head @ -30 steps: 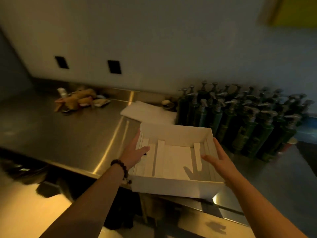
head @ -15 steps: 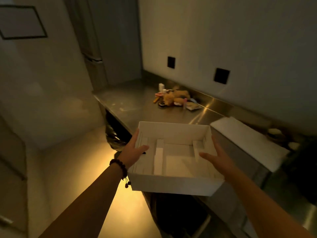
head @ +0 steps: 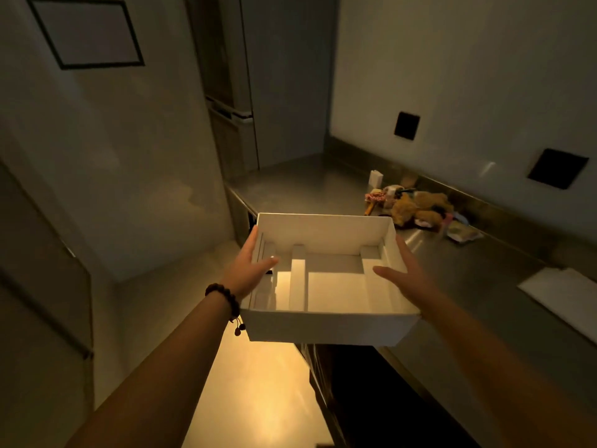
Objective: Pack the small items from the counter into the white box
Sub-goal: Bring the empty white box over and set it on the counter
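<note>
A dim room with a steel counter (head: pixel 458 286) running along the right wall. The white box (head: pixel 326 324) is held in the air off the counter's edge, left hand (head: pixel 248 270) and right hand (head: pixel 408 276) each clasping a side wall, thumbs hooked inside (its divided compartments hold nothing). The small items (head: pixel 416 206) lie heaped at one o'clock, well apart. This looks like the carrying step; next the box needs setting down beside the heap.

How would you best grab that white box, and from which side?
By its two short side walls, one hand from each side, as the left hand and right hand do now. The white box is wide, open-topped and thin-walled, so thumbs hook over the rim while the fingers support it from outside.
</note>
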A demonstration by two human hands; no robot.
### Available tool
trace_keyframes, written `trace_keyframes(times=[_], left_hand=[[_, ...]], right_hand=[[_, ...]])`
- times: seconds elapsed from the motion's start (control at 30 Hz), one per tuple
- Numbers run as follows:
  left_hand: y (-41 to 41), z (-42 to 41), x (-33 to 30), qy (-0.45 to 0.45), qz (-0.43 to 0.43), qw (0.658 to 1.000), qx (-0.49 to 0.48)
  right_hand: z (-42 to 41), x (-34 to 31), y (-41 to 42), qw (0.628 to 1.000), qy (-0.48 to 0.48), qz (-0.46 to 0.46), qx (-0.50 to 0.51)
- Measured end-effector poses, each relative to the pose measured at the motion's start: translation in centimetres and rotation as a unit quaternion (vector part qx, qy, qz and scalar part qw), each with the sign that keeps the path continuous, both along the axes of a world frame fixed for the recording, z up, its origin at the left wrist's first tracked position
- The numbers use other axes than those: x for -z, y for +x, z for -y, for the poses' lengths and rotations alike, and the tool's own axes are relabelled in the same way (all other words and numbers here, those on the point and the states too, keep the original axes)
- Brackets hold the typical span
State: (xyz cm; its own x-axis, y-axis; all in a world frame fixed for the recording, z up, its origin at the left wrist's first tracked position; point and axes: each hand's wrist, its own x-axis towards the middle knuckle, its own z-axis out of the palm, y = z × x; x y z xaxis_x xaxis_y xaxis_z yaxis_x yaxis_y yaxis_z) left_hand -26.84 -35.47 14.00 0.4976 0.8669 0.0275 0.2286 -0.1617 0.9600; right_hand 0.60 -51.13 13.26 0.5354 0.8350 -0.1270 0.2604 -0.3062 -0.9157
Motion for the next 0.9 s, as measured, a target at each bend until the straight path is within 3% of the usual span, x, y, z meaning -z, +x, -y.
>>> trace_keyframes(times=[0.47,0.9], left_hand=[[9.1,-22.5,2.1,0.069,-0.084,0.994,-0.029],[21.2,-40.3,1.5,0.048,-0.11,0.992,-0.036]], right_hand=[[-22.4,1.5,8.2,0.999,-0.001,0.054,0.006],[-41.2,0.6,20.5,1.0,-0.002,0.002,-0.015]])
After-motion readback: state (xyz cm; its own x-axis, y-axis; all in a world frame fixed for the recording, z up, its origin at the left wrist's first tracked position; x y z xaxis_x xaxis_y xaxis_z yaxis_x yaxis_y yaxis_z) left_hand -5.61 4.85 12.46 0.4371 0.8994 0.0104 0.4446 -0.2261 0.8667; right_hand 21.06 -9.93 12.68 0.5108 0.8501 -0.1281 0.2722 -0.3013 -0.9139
